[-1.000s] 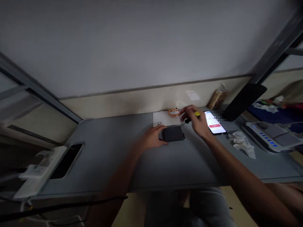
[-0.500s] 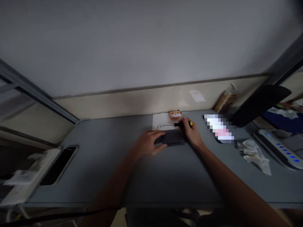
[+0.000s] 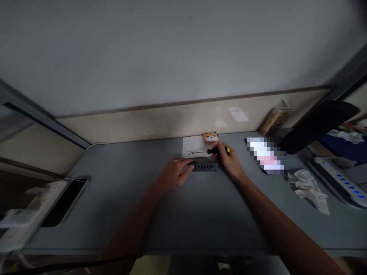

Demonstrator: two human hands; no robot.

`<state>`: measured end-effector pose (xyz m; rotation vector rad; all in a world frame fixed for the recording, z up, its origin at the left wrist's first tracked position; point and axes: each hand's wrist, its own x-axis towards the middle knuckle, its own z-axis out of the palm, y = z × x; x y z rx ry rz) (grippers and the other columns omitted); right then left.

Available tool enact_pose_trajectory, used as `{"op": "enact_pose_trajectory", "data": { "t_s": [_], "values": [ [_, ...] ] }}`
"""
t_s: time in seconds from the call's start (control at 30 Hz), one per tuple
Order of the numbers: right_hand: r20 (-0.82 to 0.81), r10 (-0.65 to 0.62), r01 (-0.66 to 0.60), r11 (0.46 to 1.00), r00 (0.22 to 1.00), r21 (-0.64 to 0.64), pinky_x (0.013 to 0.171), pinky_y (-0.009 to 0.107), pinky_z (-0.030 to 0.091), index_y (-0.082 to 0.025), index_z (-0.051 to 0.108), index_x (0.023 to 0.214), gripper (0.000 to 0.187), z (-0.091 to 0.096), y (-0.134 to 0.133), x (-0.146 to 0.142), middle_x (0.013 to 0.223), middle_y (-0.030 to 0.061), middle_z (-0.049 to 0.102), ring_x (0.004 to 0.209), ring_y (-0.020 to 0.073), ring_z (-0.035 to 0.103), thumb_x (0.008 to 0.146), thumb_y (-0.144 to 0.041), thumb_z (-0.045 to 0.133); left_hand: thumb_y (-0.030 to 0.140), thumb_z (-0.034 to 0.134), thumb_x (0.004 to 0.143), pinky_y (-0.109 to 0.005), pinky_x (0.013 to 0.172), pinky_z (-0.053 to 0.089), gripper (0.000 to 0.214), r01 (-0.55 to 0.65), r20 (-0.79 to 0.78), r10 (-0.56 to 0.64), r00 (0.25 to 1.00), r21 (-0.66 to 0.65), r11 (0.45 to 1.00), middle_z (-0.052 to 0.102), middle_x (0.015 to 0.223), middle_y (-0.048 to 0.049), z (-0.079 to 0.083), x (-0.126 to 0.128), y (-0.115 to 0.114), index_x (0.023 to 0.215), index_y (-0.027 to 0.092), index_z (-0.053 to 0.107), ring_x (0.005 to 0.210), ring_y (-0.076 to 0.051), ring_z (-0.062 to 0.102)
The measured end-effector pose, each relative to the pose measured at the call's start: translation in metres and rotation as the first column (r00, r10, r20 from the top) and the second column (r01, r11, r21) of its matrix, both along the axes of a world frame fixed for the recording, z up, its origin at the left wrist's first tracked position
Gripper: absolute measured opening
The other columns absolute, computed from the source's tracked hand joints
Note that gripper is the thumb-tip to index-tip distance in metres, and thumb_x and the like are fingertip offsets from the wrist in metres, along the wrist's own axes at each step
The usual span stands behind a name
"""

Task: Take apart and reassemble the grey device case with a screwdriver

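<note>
A low black metal box with a row of vent slots [image 3: 205, 167] lies on the grey desk [image 3: 114, 214], and its slotted side faces me. My left hand [image 3: 174, 174] grips its left end. My right hand [image 3: 227, 159] is shut on a screwdriver with a black and yellow handle [image 3: 218, 151], just behind the box's right end. The thin shaft points left over a white sheet of paper [image 3: 195, 147], where several tiny black screws [image 3: 189, 153] lie. An orange cat-faced figure [image 3: 211, 138] stands at the paper's far edge.
A smartphone with a pixelated screen [image 3: 265, 156] lies to the right, beside crumpled tissue [image 3: 308, 190]. A carton [image 3: 275, 121] and a black panel [image 3: 318, 126] stand beyond it. A device with blue lights [image 3: 338, 179] sits at right. The desk has a dark slot [image 3: 64, 202] at left.
The black box has turned, now showing its slotted side more squarely. My right hand has come down from above the phone to the box's right end, bringing the screwdriver over the paper.
</note>
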<state>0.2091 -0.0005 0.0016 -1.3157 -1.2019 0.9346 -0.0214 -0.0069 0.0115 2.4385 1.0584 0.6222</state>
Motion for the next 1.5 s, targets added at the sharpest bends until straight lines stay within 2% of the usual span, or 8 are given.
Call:
{"op": "enact_pose_trajectory", "data": {
  "t_s": [0.13,0.27,0.4,0.53,0.8,1.13,1.37,1.5],
  "values": [
    [-0.144,-0.047,0.043,0.999,0.988,-0.033,0.051,0.029,0.039,-0.022,0.064,0.077,0.067,0.002,0.001,0.003,0.057,-0.0006,0.060,0.052,0.0149,0.050,0.073,-0.088,0.053,0.039,0.038,0.105,-0.031,0.074,0.052,0.040,-0.077,0.061,0.082,0.995,-0.083,0.994,0.076,0.090,-0.0073,-0.003,0.004,-0.002,0.102,0.018,0.072,0.080,-0.021,0.070],
    [-0.343,-0.102,0.084,0.994,0.934,-0.065,0.049,0.029,0.038,-0.023,0.064,0.073,0.060,0.003,0.003,0.006,0.054,-0.0004,0.059,0.050,0.0144,0.049,0.071,-0.083,0.061,0.050,0.031,0.106,-0.027,0.061,0.047,0.053,-0.164,0.132,0.187,0.973,-0.165,0.972,0.063,0.066,-0.0001,-0.007,0.011,-0.002,0.078,0.020,0.063,0.060,-0.016,0.059],
    [-0.432,-0.090,0.068,0.996,0.898,-0.065,0.044,0.028,0.035,-0.025,0.059,0.067,0.055,0.007,0.001,0.007,0.051,-0.0006,0.055,0.047,0.0145,0.048,0.070,-0.080,0.064,0.053,0.028,0.107,-0.027,0.064,0.049,0.055,-0.179,0.192,0.210,0.959,-0.170,0.969,0.063,0.068,-0.0007,-0.009,0.014,-0.001,0.084,0.020,0.066,0.065,-0.017,0.061],
    [-0.426,-0.057,0.019,0.996,0.903,-0.092,0.042,0.028,0.034,-0.025,0.056,0.064,0.056,0.009,-0.002,0.006,0.046,-0.0022,0.049,0.043,0.0137,0.046,0.070,-0.080,0.063,0.042,0.030,0.108,-0.029,0.078,0.054,0.044,-0.194,0.273,0.189,0.943,-0.010,0.981,0.072,0.091,-0.0056,-0.009,0.010,0.002,0.108,0.020,0.068,0.084,-0.018,0.068],
    [-0.386,-0.058,0.009,0.992,0.920,-0.128,0.040,0.028,0.031,-0.024,0.057,0.063,0.058,0.006,-0.001,0.003,0.043,-0.0029,0.047,0.041,0.0126,0.043,0.070,-0.081,0.062,0.017,0.045,0.101,-0.029,0.086,0.055,0.019,-0.126,0.290,0.007,0.957,0.392,0.911,0.071,0.101,-0.0084,-0.006,0.005,-0.002,0.102,0.020,0.064,0.095,-0.018,0.069],
    [-0.386,-0.065,0.033,0.995,0.920,-0.090,0.042,0.028,0.031,-0.026,0.059,0.065,0.056,0.005,0.001,0.005,0.046,-0.0016,0.050,0.043,0.0137,0.042,0.072,-0.081,0.060,0.006,0.051,0.086,-0.030,0.076,0.056,0.024,-0.061,0.240,-0.078,0.968,0.523,0.850,0.069,0.094,-0.0062,-0.015,0.004,0.000,0.093,0.021,0.068,0.080,-0.017,0.066],
    [-0.106,0.022,-0.023,1.000,0.994,-0.007,0.055,0.028,0.043,-0.022,0.065,0.078,0.067,0.000,0.002,-0.002,0.064,-0.0002,0.063,0.058,0.0149,0.055,0.069,-0.088,0.058,0.004,0.050,0.082,-0.029,0.068,0.055,0.030,-0.040,0.213,-0.107,0.971,0.588,0.808,0.068,0.079,-0.0032,-0.015,0.003,0.001,0.092,0.021,0.072,0.071,-0.015,0.064],
    [-0.076,0.062,-0.062,0.998,0.995,0.008,0.063,0.029,0.048,-0.022,0.065,0.079,0.070,0.001,0.000,-0.004,0.072,0.0018,0.067,0.068,0.0176,0.062,0.066,-0.090,0.059,0.005,0.049,0.083,-0.030,0.068,0.055,0.030,-0.087,0.220,-0.060,0.974,0.604,0.793,0.068,0.079,-0.0030,-0.014,0.003,-0.001,0.090,0.022,0.072,0.070,-0.015,0.063]
  ]
}}
